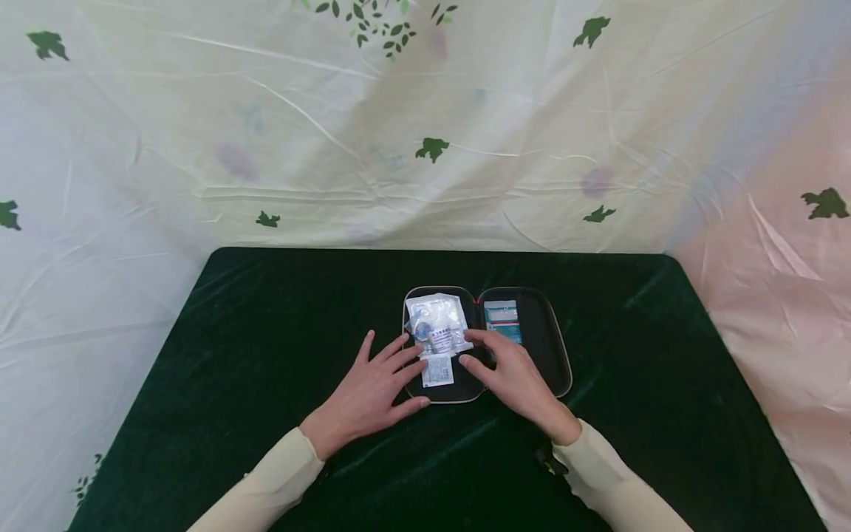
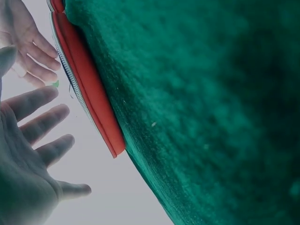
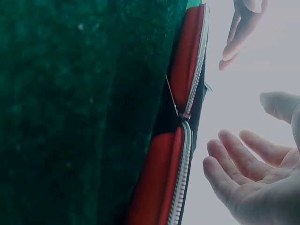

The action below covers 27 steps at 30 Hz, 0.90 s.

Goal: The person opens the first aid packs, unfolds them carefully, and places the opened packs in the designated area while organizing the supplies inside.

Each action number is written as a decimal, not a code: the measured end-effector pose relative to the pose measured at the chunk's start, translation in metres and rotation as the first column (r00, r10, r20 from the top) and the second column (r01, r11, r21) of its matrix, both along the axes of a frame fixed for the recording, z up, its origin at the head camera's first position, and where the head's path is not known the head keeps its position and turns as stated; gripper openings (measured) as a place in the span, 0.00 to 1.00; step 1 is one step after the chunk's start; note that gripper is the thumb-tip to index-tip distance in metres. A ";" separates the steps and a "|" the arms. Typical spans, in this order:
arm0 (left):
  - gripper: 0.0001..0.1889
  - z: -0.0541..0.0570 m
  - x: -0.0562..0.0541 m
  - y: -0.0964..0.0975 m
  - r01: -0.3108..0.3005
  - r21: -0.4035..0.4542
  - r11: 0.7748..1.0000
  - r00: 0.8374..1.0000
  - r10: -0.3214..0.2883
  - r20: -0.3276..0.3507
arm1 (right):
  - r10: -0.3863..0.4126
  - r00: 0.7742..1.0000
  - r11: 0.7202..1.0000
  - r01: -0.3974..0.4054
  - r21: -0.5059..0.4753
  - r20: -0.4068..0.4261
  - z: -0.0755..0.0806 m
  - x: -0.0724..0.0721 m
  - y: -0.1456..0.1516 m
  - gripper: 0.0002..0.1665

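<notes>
An unzipped case (image 1: 541, 332), black inside, lies spread on the table; its red outside (image 2: 89, 79) and zip show in both wrist views. A shiny clear packet (image 1: 439, 309) and a small white printed sachet (image 1: 437, 373) sit in its left half. In the right half is a blue-and-white packet (image 1: 501, 314), partly covered by the right hand. My left hand (image 1: 368, 391) spreads its straight fingers over the left rim, fingertips right at the sachet. Over the middle hinge, my right hand (image 1: 515, 373) has loosely bent fingers, fingertips beside the clear packet, with nothing held.
Dark green velvet cloth (image 1: 279, 325) covers the table. A pale curtain with green leaf prints (image 1: 319, 177) hangs behind the far edge and along both sides. A small dark object (image 1: 550, 462) shows by the right sleeve cuff.
</notes>
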<state>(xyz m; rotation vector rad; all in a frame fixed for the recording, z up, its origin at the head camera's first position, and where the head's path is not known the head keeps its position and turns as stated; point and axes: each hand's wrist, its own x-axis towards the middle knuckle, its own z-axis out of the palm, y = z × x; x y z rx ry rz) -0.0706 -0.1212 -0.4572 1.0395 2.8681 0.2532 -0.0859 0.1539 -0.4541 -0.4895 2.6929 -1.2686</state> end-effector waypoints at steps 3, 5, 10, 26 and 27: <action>0.35 0.000 0.002 0.000 0.006 -0.008 1.000 1.000 -0.006 0.005 | 0.009 1.000 1.000 -0.009 0.003 -0.001 -0.001 0.001 -0.003 0.30; 0.35 -0.001 0.002 0.000 0.008 -0.012 1.000 1.000 -0.008 0.008 | 0.013 1.000 1.000 -0.013 0.003 0.002 -0.001 0.002 -0.004 0.29; 0.35 0.000 0.003 0.000 0.013 -0.024 1.000 1.000 -0.012 0.027 | 0.018 1.000 1.000 -0.018 -0.002 0.020 -0.003 0.002 -0.009 0.28; 0.36 -0.002 0.004 0.002 0.012 -0.067 0.998 0.998 -0.008 0.065 | 0.020 1.000 1.000 -0.020 -0.002 0.021 -0.008 0.002 -0.019 0.24; 0.36 -0.002 0.004 0.002 0.013 -0.068 0.998 0.998 -0.008 0.065 | 0.024 0.999 1.000 -0.024 -0.004 0.023 -0.008 0.002 -0.020 0.24</action>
